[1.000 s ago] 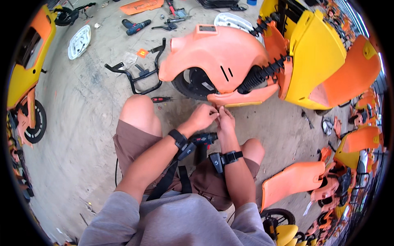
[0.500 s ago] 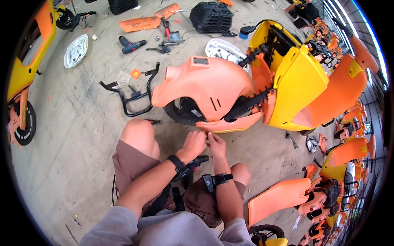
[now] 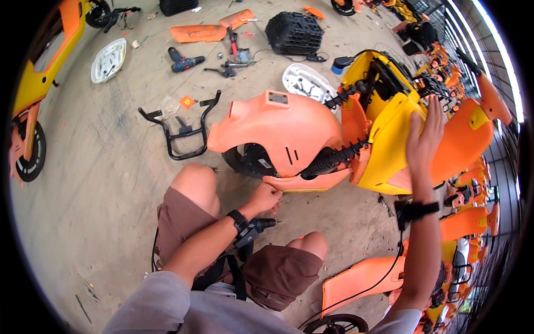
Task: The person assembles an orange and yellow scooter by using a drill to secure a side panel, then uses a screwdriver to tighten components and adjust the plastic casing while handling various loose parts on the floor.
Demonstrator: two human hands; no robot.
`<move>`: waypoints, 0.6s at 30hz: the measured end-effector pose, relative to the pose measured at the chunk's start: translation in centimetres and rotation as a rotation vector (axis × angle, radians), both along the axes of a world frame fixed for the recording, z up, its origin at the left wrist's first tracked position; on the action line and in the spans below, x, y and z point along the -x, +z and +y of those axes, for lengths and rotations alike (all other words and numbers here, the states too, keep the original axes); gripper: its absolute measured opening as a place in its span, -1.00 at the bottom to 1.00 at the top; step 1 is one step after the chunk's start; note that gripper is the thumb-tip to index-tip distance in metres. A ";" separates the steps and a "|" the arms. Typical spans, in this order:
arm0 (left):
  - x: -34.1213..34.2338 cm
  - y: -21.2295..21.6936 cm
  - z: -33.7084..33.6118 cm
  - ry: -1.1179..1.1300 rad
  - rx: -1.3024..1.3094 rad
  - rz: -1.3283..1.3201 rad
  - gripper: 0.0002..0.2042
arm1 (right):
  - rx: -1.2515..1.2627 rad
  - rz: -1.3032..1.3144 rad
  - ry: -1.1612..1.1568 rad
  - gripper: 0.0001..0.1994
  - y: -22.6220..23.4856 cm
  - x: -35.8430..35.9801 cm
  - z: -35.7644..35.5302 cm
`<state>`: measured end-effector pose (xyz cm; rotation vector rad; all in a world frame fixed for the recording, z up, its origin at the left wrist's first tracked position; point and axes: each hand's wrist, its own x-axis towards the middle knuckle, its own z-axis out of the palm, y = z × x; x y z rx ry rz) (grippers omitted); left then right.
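A scooter with an orange rear fender [image 3: 278,125] and a yellow body panel [image 3: 385,146] lies before me. Along its near side runs a narrow orange trim strip [image 3: 317,181], below the black shock absorber [image 3: 334,160]. My left hand [image 3: 263,199] is closed, its bent fingers at the rear end of that strip; whatever they pinch is hidden. Out to the right, my right hand [image 3: 426,133] has its fingers stretched, over the edge of the yellow panel; whether it presses on it I cannot tell. A dark power drill [image 3: 251,232] sits between my thighs, near my left wrist.
Behind the scooter's rear lies a black tubular rack [image 3: 186,150]. Farther off are a second drill [image 3: 184,60], white trays [image 3: 109,60], a black crate [image 3: 293,33] and orange panels [image 3: 197,33]. More scooters stand along the right; another is at left [image 3: 33,150].
My right hand has left the spot beside my left hand and swung right and forward to the yellow panel, fingers now stretched. My left hand stays by the trim strip. The view has shifted slightly.
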<state>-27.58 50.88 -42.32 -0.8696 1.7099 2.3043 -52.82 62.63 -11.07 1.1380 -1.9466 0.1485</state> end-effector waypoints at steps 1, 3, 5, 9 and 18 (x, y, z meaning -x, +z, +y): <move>0.3 -0.9 0.6 0.048 -0.119 0.012 -0.74 | 0.103 -0.132 0.009 -0.58 0.0 2.3 -0.8; 0.1 -2.0 1.5 0.080 -0.263 -0.052 -0.72 | 0.232 -0.078 -0.066 -0.63 -1.8 2.9 -2.1; 0.0 -2.4 2.6 0.094 -0.337 -0.120 -0.70 | 0.192 0.178 0.006 -0.62 -3.2 6.7 0.6; -1.7 -2.6 2.9 0.138 -0.534 -0.063 -0.70 | 0.234 0.073 0.095 -0.65 -4.0 5.5 -1.5; -2.3 -2.8 4.0 0.085 -0.158 0.041 -0.76 | 0.416 -0.143 -0.002 -0.54 -3.9 8.1 0.0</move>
